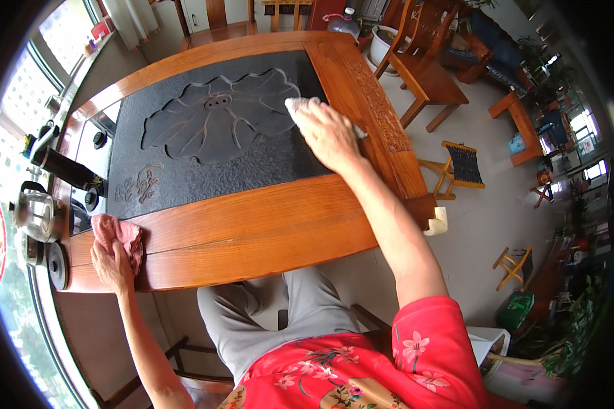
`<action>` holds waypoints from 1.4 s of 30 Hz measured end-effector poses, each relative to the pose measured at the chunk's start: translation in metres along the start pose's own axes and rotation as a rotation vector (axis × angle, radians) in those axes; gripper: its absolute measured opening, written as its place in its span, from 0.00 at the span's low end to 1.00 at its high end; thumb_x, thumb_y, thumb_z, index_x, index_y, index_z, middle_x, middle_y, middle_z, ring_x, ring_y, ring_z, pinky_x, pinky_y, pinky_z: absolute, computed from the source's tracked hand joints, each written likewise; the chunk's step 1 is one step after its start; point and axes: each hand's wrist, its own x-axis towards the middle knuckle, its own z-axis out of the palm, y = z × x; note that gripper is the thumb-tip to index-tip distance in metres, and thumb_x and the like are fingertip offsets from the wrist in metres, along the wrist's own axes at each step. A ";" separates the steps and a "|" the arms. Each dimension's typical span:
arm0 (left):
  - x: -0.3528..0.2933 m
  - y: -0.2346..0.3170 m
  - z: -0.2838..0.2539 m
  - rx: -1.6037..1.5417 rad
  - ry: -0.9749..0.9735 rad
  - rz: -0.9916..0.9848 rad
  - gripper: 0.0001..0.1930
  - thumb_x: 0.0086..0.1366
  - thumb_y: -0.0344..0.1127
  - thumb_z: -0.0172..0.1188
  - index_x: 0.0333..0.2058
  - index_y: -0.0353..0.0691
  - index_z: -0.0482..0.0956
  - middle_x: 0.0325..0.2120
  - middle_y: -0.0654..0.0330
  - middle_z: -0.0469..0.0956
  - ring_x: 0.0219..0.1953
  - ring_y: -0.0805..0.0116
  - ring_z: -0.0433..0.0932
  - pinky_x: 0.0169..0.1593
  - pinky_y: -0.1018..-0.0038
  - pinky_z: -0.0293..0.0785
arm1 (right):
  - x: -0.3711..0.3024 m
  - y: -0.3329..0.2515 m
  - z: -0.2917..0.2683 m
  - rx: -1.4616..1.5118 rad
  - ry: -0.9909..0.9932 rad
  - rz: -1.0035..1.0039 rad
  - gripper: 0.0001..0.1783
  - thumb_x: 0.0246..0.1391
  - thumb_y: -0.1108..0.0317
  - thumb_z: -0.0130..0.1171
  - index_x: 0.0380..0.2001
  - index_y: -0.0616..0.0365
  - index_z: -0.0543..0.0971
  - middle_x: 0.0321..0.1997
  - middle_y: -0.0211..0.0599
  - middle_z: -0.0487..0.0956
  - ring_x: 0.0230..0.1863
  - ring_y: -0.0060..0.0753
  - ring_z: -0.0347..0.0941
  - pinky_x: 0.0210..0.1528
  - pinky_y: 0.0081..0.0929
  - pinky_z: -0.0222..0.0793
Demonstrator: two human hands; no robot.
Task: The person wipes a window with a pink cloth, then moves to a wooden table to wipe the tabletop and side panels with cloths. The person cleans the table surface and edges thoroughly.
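Note:
My right hand [329, 136] presses a crumpled whitish cloth [297, 108] down where the dark stone panel meets the right wooden border. The wooden tea table [266, 225] has this stone panel [205, 160] set into its top, carved with a large lotus leaf. At the table's near left corner, my left hand [115, 262] is closed over a folded pink cloth [121, 235] lying on the wood. Fingertips of both hands are partly hidden by the cloths.
Along the table's left side stand a glass kettle [37, 213], a round black lid [57, 266] and a black cylinder [68, 169]. A wooden chair [426, 75] and a folding stool [457, 167] are to the right. A large water bottle [344, 25] stands behind the table.

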 end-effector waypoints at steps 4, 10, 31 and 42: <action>0.003 0.002 0.001 0.021 -0.003 -0.006 0.23 0.62 0.47 0.52 0.49 0.34 0.72 0.45 0.47 0.72 0.51 0.46 0.70 0.54 0.57 0.65 | -0.044 -0.041 -0.020 0.041 0.010 -0.023 0.27 0.59 0.61 0.57 0.63 0.41 0.68 0.67 0.45 0.63 0.65 0.49 0.60 0.63 0.54 0.59; 0.002 0.006 -0.002 0.043 -0.020 -0.043 0.24 0.62 0.47 0.52 0.49 0.34 0.72 0.47 0.46 0.72 0.52 0.46 0.70 0.55 0.56 0.65 | -0.115 -0.079 -0.063 0.287 -0.024 -0.097 0.23 0.60 0.61 0.54 0.60 0.39 0.73 0.68 0.41 0.64 0.68 0.45 0.58 0.66 0.49 0.53; -0.002 0.003 -0.002 0.041 0.028 -0.021 0.24 0.63 0.45 0.52 0.52 0.33 0.71 0.47 0.44 0.72 0.51 0.44 0.71 0.53 0.57 0.66 | 0.040 0.065 -0.005 0.056 -0.135 0.420 0.28 0.63 0.47 0.44 0.66 0.31 0.62 0.74 0.34 0.54 0.73 0.48 0.48 0.69 0.65 0.39; -0.005 0.000 -0.002 -0.006 0.077 0.024 0.19 0.62 0.41 0.53 0.45 0.30 0.71 0.41 0.42 0.72 0.45 0.41 0.71 0.49 0.55 0.65 | 0.117 0.112 0.013 0.002 -0.220 0.645 0.29 0.66 0.44 0.39 0.68 0.28 0.57 0.76 0.27 0.48 0.76 0.42 0.41 0.70 0.62 0.37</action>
